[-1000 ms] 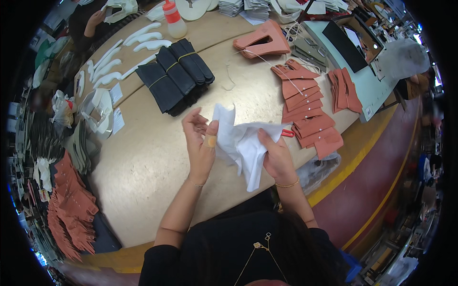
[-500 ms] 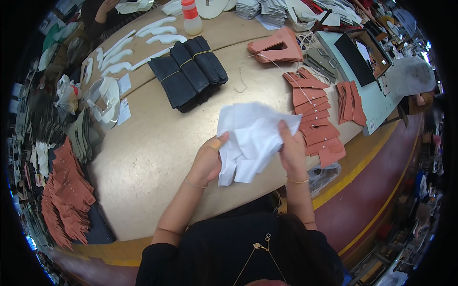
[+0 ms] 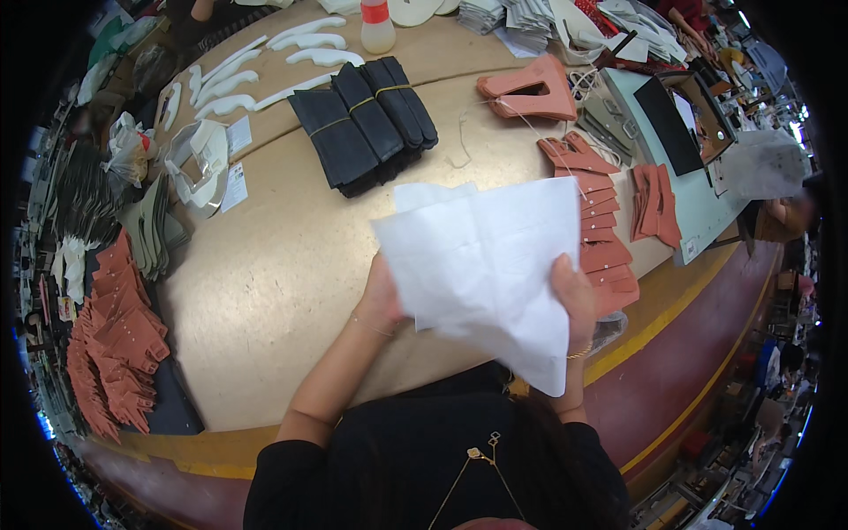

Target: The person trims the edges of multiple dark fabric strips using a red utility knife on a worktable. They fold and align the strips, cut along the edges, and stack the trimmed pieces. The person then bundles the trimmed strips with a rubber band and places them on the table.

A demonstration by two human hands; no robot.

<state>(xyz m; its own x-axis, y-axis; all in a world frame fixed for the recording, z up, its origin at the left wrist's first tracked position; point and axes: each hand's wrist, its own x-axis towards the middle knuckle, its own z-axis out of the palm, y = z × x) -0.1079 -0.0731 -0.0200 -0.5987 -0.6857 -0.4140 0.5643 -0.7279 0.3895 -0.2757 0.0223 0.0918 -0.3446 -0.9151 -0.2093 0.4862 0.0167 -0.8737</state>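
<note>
A thin white sheet [image 3: 486, 256], creased and partly doubled over, hangs above the tabletop between both hands; whether it is paper or cloth I cannot tell. My left hand [image 3: 385, 287] grips it at the left edge, with most of the fingers hidden behind it. On the opposite side my right hand [image 3: 576, 300] is closed on the sheet, thumb in front. A lower corner of it droops over my right wrist. Beyond the sheet lies a stack of black folded pieces [image 3: 362, 124] tied with yellow bands. Terracotta cut pieces [image 3: 601, 252] lie in an overlapping row just past my right hand.
White curved pieces [image 3: 309, 41] and a red-topped bottle [image 3: 377, 28] are at the far side of the table [image 3: 256, 300]. More terracotta pieces [image 3: 115, 344] and grey-green ones [image 3: 152, 234] pile up at the left edge. An open box [image 3: 693, 115] stands at the right.
The white sheet has gone from crumpled to spread wider and flatter, with a corner now hanging lower at the right. My right hand has moved slightly right and nearer to me.
</note>
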